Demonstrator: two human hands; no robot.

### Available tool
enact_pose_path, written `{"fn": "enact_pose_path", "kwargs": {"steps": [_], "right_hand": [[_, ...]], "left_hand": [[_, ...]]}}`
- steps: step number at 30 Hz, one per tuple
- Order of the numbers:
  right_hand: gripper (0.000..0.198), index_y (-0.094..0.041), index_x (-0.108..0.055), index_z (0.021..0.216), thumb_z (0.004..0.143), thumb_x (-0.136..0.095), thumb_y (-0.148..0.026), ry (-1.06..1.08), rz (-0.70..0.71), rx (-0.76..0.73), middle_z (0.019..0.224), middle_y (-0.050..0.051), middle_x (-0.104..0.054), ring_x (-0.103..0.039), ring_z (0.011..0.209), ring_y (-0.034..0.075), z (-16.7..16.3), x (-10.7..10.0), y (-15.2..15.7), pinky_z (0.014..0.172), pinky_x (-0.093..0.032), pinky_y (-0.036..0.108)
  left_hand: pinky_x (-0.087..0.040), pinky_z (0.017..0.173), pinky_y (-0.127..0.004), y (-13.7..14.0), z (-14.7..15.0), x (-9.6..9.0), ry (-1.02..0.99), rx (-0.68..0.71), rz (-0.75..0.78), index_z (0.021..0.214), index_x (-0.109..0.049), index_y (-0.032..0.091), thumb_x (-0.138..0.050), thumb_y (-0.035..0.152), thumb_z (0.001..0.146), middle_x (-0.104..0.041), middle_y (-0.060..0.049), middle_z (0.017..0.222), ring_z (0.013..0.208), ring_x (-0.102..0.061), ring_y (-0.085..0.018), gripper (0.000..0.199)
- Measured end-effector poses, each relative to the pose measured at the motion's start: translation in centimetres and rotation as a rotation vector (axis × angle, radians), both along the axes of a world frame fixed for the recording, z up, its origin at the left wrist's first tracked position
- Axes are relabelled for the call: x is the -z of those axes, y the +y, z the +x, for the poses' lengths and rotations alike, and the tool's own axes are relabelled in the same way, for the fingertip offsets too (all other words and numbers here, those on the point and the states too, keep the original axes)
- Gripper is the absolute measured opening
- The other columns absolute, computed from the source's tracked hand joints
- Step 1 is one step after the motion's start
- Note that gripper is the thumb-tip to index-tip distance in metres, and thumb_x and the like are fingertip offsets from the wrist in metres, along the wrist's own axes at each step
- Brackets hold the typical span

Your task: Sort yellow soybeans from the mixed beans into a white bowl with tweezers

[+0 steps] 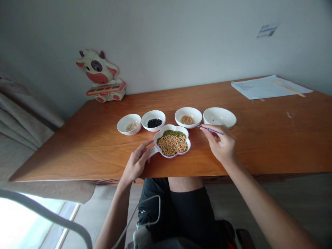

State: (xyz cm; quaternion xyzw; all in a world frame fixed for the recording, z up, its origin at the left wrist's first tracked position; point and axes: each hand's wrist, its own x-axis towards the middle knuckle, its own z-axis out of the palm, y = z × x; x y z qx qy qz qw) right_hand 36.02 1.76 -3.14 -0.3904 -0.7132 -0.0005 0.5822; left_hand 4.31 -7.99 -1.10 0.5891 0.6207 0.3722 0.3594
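Observation:
My left hand [138, 159] is closed on the short handle of a flower-shaped dish [155, 147], white inside with a lilac edge. Yellow soybeans [171, 144] fill most of it, with green mung beans [173, 132] along the far side. Between the fingers of my right hand [221, 142] is a slim pair of tweezers [211, 129]. Their tips reach over the near rim of a white bowl [198, 116] with soybeans at its bottom; whether they grip a bean is too small to tell. Beside it, a white bowl [225, 117] contains a few dark specks.
Further left stand a white bowl [144, 119] of black beans and another white bowl [120, 123] with pale grains. A cow-shaped toy keyboard [102, 77] leans at the wall. Paper sheets [259, 88] with wooden chopsticks [290, 89] lie back right. The wooden table's [90, 166] front edge is near my wrists.

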Motion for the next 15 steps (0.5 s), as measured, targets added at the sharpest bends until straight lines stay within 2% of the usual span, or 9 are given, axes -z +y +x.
{"fn": "enact_pose_path", "kwargs": {"steps": [5,10,13,15], "right_hand": [[0.027,-0.028,-0.075,0.12,0.096,-0.072,-0.019,-0.004,0.041,-0.026,0.103,0.006,-0.081,-0.076,0.09,0.021,0.0,-0.1,-0.2,0.081,-0.062,0.037],[0.027,-0.027,-0.075,0.117,0.094,-0.072,-0.014,-0.053,0.039,-0.123,0.107,0.006,-0.081,-0.077,0.097,0.021,-0.2,-0.5,-0.8,0.083,-0.065,0.038],[0.031,-0.025,-0.073,0.12,0.093,-0.07,-0.009,-0.089,0.026,-0.213,0.11,0.007,-0.081,-0.078,0.101,0.021,-0.4,-0.9,-1.0,0.072,-0.065,0.033],[0.034,-0.024,-0.071,0.122,0.093,-0.069,-0.007,-0.11,0.011,-0.272,0.112,0.007,-0.081,-0.078,0.102,0.021,-0.5,-1.4,-0.8,0.074,-0.065,0.033]], "left_hand": [[-0.041,0.066,-0.026,-0.1,0.1,0.0,0.026,0.011,-0.004,0.148,-0.06,0.015,-0.047,0.058,0.105,-0.055,0.003,0.067,0.065,-0.054,-0.015,0.062],[-0.041,0.063,-0.025,-0.1,-0.1,0.0,0.047,0.018,-0.024,0.151,-0.058,0.017,-0.048,0.057,0.106,-0.056,0.003,0.067,0.064,-0.054,-0.015,0.061],[-0.041,0.064,-0.024,0.1,-0.6,0.0,-0.017,0.028,-0.052,0.143,-0.062,0.019,-0.056,0.058,0.103,-0.064,0.0,0.079,0.07,-0.055,-0.014,0.056],[-0.043,0.064,-0.024,0.3,-0.9,-0.1,-0.112,0.037,-0.069,0.136,-0.063,0.018,-0.057,0.058,0.102,-0.068,-0.003,0.09,0.075,-0.058,-0.015,0.052]]}}
